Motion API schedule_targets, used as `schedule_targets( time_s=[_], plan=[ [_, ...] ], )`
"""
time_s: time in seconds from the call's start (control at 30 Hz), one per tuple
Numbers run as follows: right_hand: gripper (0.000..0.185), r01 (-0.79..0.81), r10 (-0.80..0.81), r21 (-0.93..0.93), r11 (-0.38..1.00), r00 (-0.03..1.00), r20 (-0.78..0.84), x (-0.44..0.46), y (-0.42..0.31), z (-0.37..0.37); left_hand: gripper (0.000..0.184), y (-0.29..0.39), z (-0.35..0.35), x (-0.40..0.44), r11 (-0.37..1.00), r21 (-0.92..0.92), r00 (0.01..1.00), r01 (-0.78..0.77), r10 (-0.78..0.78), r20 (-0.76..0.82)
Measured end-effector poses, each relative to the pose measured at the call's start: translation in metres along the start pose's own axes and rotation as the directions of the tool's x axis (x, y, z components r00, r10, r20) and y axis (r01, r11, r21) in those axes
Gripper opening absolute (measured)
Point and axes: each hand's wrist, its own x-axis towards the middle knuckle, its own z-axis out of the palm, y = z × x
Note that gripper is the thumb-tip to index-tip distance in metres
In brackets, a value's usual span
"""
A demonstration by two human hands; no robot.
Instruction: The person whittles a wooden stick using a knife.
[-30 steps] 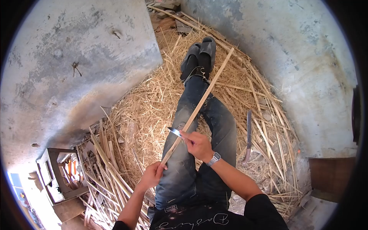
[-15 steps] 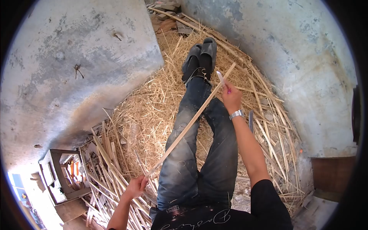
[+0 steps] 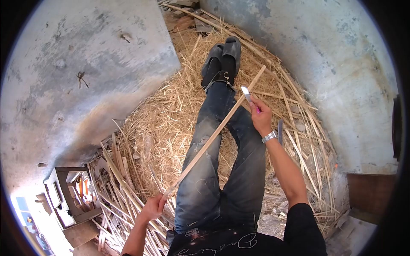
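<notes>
A long, pale, flat wooden strip (image 3: 213, 135) runs slantwise over my outstretched legs, from lower left to upper right. My left hand (image 3: 154, 207) is closed round its near end. In my right hand (image 3: 261, 115) is a knife (image 3: 246, 92) with a short bright blade and a pinkish-purple handle, mostly covered by the fingers. The blade lies by the far part of the strip; whether it touches the wood I cannot tell. A metal watch (image 3: 269, 137) is on the right wrist.
Shavings (image 3: 166, 115) cover the floor around my legs. Bundles of split strips (image 3: 124, 200) lie at the left, more strips (image 3: 305, 141) along the right wall (image 3: 324, 77). A dark wooden frame (image 3: 68, 194) stands lower left. Bricks (image 3: 183, 13) lie at the far end.
My right hand has drawn back toward me and slightly right with the knife, whose blade now shows more fully. The left hand keeps its grip on the strip, nearly still.
</notes>
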Motion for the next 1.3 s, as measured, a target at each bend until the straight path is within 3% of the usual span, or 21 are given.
schedule_targets(
  time_s=[0.17,0.27,0.33,0.4,0.47,0.5,0.63,0.77,0.83,1.07,1.13,1.17,1.23,1.27,1.3],
  plan=[
    [0.026,-0.069,0.069,0.002,0.998,0.994,0.080,-0.004,-0.012,-0.008,0.035,-0.003,0.001,-0.007,0.999,-0.014,0.999,0.042,-0.041,0.026],
    [0.025,-0.013,0.005,0.091,0.996,0.996,0.092,0.002,-0.015,-0.013,0.035,-0.015,0.002,-0.013,0.997,-0.006,0.996,0.081,-0.081,0.036],
    [0.026,0.036,-0.028,-0.033,0.999,0.979,0.200,0.017,-0.011,-0.024,0.035,-0.022,0.004,-0.008,0.997,-0.009,0.996,0.079,-0.079,0.032],
    [0.026,-0.027,0.038,-0.097,0.995,0.993,0.115,0.043,-0.005,-0.029,0.036,-0.022,0.006,-0.004,0.999,0.039,1.000,0.015,-0.015,0.006],
    [0.027,-0.092,0.097,-0.156,0.983,0.995,0.025,0.052,-0.001,-0.026,0.037,-0.016,0.005,-0.005,0.997,0.013,0.997,0.077,-0.077,0.026],
    [0.027,-0.066,0.066,-0.111,0.992,0.998,-0.004,0.052,0.007,-0.018,0.037,-0.013,0.002,-0.003,0.991,-0.006,0.990,0.135,-0.135,0.049],
    [0.026,0.075,-0.078,-0.047,0.996,0.996,-0.051,0.030,0.014,-0.004,0.038,-0.026,0.005,-0.010,0.996,-0.030,0.997,0.080,-0.079,0.026],
    [0.024,-0.080,0.089,-0.098,0.992,0.993,0.082,0.050,0.013,-0.033,0.037,-0.027,0.010,-0.012,0.992,-0.043,0.992,0.122,-0.119,0.048],
    [0.023,-0.058,0.060,0.053,0.997,0.997,-0.047,0.062,0.014,-0.036,0.036,-0.024,0.010,-0.006,0.993,-0.028,0.992,0.115,-0.113,0.057],
    [0.024,0.086,-0.086,-0.020,0.996,0.996,-0.016,0.067,0.014,-0.014,0.038,-0.021,-0.007,0.002,0.997,0.022,0.995,0.080,-0.081,0.060],
    [0.024,0.002,0.018,-0.110,0.994,0.983,0.183,0.052,0.010,-0.005,0.042,-0.023,-0.008,0.003,0.997,0.049,0.997,0.054,-0.056,0.049],
    [0.024,0.005,0.016,-0.109,0.994,0.983,0.186,0.044,0.007,0.000,0.041,-0.027,-0.008,0.005,0.997,0.054,0.996,0.061,-0.064,0.059],
    [0.023,0.211,-0.214,0.040,0.977,0.971,0.108,0.034,0.002,0.010,0.041,-0.027,-0.008,0.005,0.996,0.058,0.995,0.069,-0.072,0.067],
    [0.023,0.210,-0.213,0.040,0.977,0.971,0.108,0.039,0.001,0.007,0.039,-0.028,-0.009,0.003,0.997,0.048,0.996,0.054,-0.057,0.065],
    [0.023,0.103,-0.094,-0.062,0.993,0.986,0.139,0.046,0.001,-0.001,0.038,-0.028,-0.010,0.000,0.998,0.039,0.997,0.043,-0.046,0.064]
  ],
)
